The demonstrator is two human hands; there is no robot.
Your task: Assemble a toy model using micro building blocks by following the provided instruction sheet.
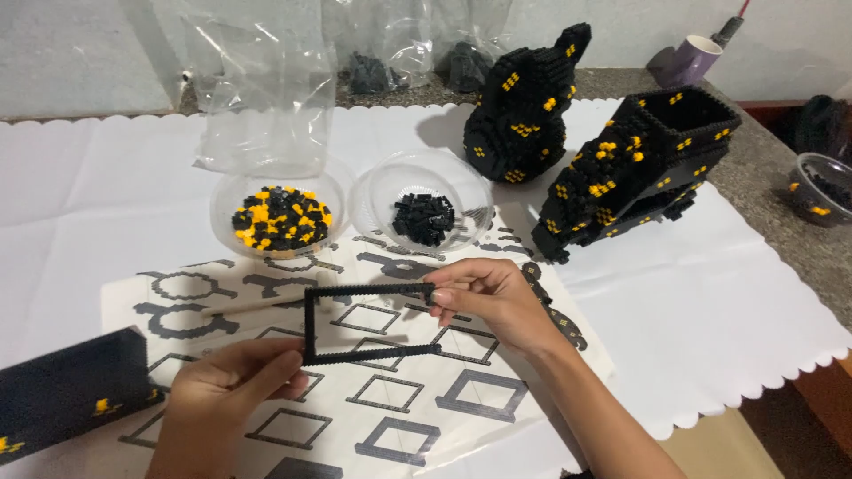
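A thin black brick frame (355, 324) is held up between both hands, just above the instruction sheet (426, 399). Its upper right corner is pinched by the right hand (493, 297), fingers closed on the top strip. Its lower left corner is gripped by the left hand (226, 386), thumb and fingers curled shut around it. The frame is seen as an open shape: a top strip, a left upright and a slanting bottom strip.

Beneath the hands, the sheet is spread flat, printed with grey and black square outlines. A pale stick (257, 304) is lying on it just behind the frame. Beyond that, two clear round bowls are set side by side: the left bowl (226, 200) is filled with black and yellow bricks, the right bowl (475, 191) with a small heap of black ones.

Farther back, two large black models dotted with yellow are found on the white paper cover (710, 302) of the tabletop: a rounded model (524, 106) and a box-shaped model (639, 168) to its right. A black box (67, 390) is seen at the lower left edge, and clear plastic bags (257, 89) are standing behind the bowls.
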